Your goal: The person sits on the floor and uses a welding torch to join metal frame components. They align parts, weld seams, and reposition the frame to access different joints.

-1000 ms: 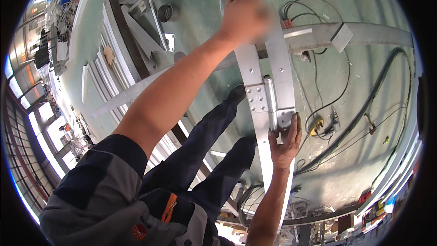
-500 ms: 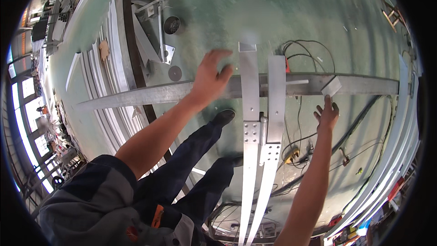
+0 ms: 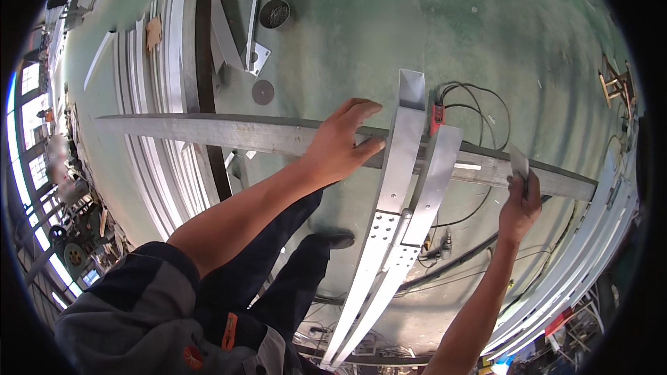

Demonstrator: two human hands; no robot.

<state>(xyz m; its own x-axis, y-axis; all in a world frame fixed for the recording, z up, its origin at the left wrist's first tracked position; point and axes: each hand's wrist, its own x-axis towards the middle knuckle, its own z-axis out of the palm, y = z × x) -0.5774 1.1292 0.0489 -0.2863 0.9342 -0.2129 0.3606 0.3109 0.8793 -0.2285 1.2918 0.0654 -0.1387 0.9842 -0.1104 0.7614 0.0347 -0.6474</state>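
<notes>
My left hand (image 3: 345,140) is open, thumb and fingers apart, at the left side of a hollow square metal tube (image 3: 406,128). Its thumb tip reaches the tube's edge; whether it touches I cannot tell. Beside that tube lies a second, shorter-reaching tube (image 3: 439,160), and a hinge (image 3: 401,228) with riveted plates sits between the two. Both rest across a long steel beam (image 3: 264,136). To the right, my right hand (image 3: 520,208) grips a small flat metal plate (image 3: 520,162) between thumb and fingers, raised over the beam. A short pale rod (image 3: 467,166) lies on the beam.
A red tool (image 3: 436,118) with a looped black cable lies behind the tubes. Far left are long metal profiles (image 3: 132,76), a round black container (image 3: 275,14) and a dark disc (image 3: 262,92). More long profiles (image 3: 556,292) run along the right. Cables cross the floor.
My right hand has lifted the small plate off the beam, tilting it upright. My left hand has come closer to the tube. The view has shifted and turned.
</notes>
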